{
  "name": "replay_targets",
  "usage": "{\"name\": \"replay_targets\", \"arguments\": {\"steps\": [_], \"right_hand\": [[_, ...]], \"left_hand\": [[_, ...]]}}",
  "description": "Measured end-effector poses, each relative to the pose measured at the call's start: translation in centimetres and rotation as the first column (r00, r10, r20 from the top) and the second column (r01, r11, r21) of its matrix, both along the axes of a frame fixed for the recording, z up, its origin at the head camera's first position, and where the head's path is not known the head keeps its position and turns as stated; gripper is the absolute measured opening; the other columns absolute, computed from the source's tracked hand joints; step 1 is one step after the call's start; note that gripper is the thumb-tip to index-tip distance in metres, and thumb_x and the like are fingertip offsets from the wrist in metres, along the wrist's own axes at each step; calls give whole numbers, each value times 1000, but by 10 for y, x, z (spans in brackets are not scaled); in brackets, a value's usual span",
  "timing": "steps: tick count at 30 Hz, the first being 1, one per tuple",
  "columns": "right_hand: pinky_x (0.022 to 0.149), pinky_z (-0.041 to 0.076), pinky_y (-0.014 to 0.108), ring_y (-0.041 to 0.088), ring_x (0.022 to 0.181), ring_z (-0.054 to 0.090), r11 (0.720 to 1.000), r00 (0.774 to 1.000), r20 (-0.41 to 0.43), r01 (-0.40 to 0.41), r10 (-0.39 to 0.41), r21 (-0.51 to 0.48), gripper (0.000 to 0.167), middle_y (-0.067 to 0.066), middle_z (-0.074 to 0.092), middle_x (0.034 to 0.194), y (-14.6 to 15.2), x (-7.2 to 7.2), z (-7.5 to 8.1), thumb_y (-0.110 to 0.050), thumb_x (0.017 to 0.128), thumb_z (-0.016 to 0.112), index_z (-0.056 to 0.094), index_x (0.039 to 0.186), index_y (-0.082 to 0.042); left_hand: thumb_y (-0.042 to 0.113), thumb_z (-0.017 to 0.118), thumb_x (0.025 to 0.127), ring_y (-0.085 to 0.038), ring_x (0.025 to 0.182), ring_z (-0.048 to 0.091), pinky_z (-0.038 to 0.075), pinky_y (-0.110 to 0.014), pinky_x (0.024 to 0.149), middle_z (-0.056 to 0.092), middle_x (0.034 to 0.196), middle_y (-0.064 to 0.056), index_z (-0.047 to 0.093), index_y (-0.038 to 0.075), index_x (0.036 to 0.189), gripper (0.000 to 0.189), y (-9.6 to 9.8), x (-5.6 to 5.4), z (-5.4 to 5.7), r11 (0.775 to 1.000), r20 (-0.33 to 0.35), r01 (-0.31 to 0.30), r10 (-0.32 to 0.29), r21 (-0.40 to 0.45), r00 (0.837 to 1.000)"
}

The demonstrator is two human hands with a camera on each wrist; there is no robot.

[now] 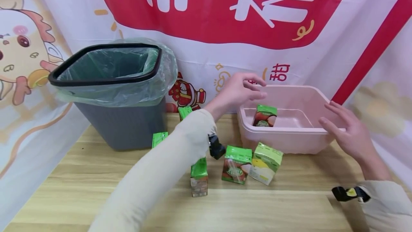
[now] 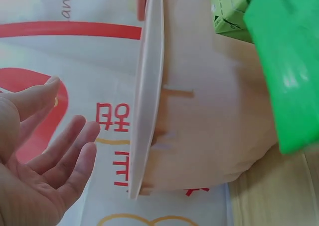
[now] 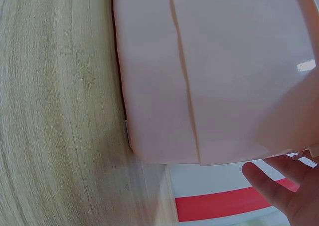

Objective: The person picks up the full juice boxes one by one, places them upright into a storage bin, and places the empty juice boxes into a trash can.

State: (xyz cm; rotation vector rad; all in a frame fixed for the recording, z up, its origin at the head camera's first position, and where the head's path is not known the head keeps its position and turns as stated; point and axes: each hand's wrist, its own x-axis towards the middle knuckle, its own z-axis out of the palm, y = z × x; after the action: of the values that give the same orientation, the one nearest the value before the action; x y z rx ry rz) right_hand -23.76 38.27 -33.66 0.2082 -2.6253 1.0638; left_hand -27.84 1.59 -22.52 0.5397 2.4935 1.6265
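Knock-over and slide risks.
Lower centre: left sleeve [image 1: 167,169] crosses above a green-topped carton [image 1: 199,186]; dropping the forearm could topple it. Mid-frame: left hand [image 1: 239,89] empty, fingers loosely spread. Right: pink tub [image 1: 289,140], one juice box [image 1: 264,116] inside; right hand [image 1: 349,131] extended at its end, contact unclear; pushing might shift the tub.

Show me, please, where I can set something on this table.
Bare wood: before the grey bin, left of the left sleeve; between the small cartons and right sleeve. Crowded: right of the bin; front left of the pink tub.
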Motion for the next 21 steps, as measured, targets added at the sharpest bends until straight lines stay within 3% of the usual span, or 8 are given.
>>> {"name": "replay_targets", "arguments": {"steps": [5,12,21], "right_hand": [[120,13,83,42,165,12,1000,1000,3,-3,3,0,68,4,23,179,0,0,-1,-41,104,62,41,165,-21],[120,13,84,38,166,11,1000,1000,14,0,0,-1,68,1,22,179,-1,0,1,-43,104,62,40,165,-22],[119,14,84,45,164,14,1000,1000,20,9,-9,7,69,6,23,178,-1,0,1,-45,104,62,41,165,-21]], "left_hand": [[24,84,92,-16,115,70,60,-34,96,78,116,2,76,25,122,31,-17,12,2,999,-4,-42,42,2,999],[27,87,90,-18,118,68,60,-39,96,78,114,3,75,28,119,31,-37,30,-5,995,8,-95,95,35,995],[23,83,93,-19,110,71,61,-37,95,77,116,0,74,22,120,29,-42,57,-11,989,-71,-75,85,130,994]]}}
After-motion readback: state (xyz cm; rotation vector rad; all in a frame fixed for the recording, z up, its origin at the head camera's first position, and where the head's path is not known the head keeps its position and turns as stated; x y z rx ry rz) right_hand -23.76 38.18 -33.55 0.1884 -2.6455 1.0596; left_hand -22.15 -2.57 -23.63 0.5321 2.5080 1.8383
